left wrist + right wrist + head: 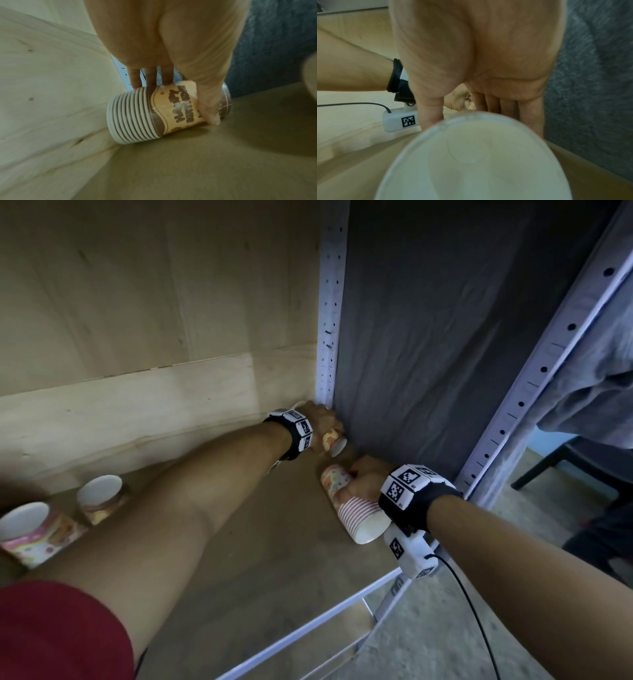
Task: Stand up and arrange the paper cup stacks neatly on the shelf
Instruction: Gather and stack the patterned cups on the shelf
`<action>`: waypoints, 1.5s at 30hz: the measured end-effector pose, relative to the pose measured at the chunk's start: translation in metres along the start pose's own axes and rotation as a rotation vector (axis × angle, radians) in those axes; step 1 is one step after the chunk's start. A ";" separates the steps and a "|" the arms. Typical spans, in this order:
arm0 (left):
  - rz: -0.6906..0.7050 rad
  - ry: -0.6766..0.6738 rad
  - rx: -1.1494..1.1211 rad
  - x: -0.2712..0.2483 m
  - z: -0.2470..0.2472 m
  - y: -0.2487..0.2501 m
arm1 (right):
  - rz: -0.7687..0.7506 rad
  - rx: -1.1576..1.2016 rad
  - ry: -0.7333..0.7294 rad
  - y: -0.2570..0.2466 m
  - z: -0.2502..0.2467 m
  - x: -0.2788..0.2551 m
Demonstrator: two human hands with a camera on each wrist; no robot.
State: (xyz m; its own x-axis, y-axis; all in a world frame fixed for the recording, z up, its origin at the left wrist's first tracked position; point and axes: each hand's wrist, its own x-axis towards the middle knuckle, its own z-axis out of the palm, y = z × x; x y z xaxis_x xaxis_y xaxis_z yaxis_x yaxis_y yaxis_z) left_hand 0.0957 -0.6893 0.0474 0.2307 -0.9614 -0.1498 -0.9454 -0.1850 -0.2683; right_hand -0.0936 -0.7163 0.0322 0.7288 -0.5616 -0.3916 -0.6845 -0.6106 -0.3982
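Head view downward; wrist views close.

Brown shelf (260, 542), plywood back, grey cloth on the right side. On it: two cup stacks (36, 534) (102, 501) at far left, mouths tilted up; one stack (154, 113) lying in the back-right corner; one stack (352, 505) lying near the right edge

Both arms reach forward, left crossing deeper. Left hand (320, 419) wraps fingers and thumb around a lying cup stack (154, 112); right hand (364, 482) grips another stack (356, 508).
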 end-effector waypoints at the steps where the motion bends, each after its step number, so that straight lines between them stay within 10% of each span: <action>1: -0.002 0.005 0.003 -0.002 -0.001 0.000 | -0.002 0.003 -0.001 0.001 0.001 0.001; 27: -0.406 0.122 -0.910 -0.136 -0.016 -0.045 | -0.077 0.260 0.320 -0.073 -0.011 -0.021; 45: -0.461 -0.026 -0.794 -0.170 -0.012 -0.036 | -0.159 0.136 0.176 -0.102 -0.003 -0.016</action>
State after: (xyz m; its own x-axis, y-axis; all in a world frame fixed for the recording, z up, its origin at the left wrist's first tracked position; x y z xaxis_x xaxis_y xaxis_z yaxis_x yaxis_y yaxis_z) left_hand 0.0882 -0.5219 0.0937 0.6203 -0.7546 -0.2142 -0.6369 -0.6439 0.4240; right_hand -0.0356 -0.6471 0.0818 0.8106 -0.5603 -0.1703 -0.5487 -0.6250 -0.5553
